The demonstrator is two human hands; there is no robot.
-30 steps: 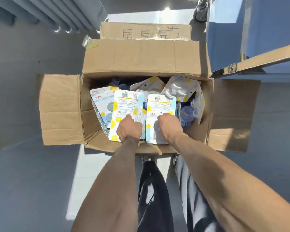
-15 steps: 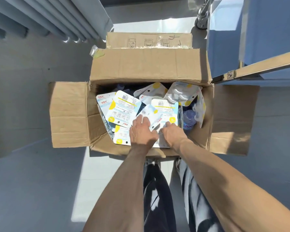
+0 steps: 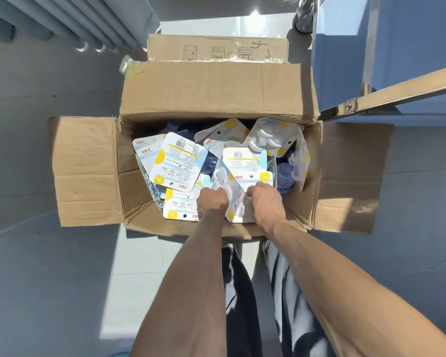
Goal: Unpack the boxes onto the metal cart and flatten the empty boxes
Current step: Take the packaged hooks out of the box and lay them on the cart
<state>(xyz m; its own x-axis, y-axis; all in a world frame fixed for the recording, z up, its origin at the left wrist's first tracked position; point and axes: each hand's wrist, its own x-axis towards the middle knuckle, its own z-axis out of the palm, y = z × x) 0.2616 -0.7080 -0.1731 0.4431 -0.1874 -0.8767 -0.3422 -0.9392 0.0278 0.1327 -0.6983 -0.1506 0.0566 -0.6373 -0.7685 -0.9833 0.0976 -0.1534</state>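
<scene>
Open cardboard box [image 3: 216,91], floor: loose blister packs [image 3: 177,161] inside. Your left hand [image 3: 213,200] and right hand [image 3: 264,202] each clutch packs at the near wall, gathering several for one lift. Metal cart [image 3: 397,91]: right, beside box.

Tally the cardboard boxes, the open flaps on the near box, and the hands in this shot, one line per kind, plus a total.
Cardboard boxes: 2, the open box and the box behind it
Open flaps: 3
Hands: 2, left hand and right hand, both gripping blister packs
Total: 7
</scene>
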